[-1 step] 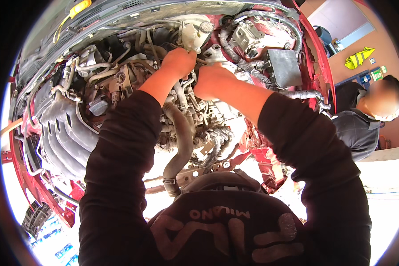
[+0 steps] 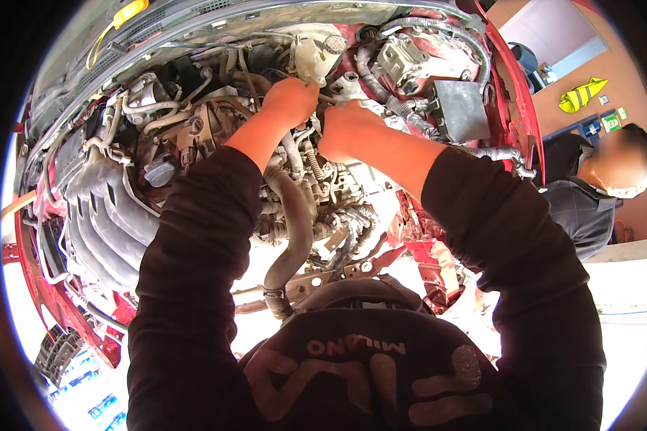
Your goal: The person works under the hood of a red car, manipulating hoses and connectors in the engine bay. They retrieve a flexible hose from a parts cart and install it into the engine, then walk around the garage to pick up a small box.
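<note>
A: Nearest, how posed?

B: Seen from above: dark sleeves reaching forward from the lower edge, ending partway along bare forearms, converging over an exposed engine.

A: Between the forearms?

B: A thick curved hose, running back toward the lower edge.

A: And the hands?

B: Left hand, knuckles up, fingers curled; right hand, angled inward, just beside the left. Fingertips hidden; cannot tell whether gripping anything.

A: Position of the pale reservoir?

B: Just beyond the left hand, ahead and slightly left of the right hand; contact not discernible.

A: Farther out?

B: Right of the right hand, a flat-topped dark box; beyond, a dark-clothed co-worker and a yellow vest.
</note>
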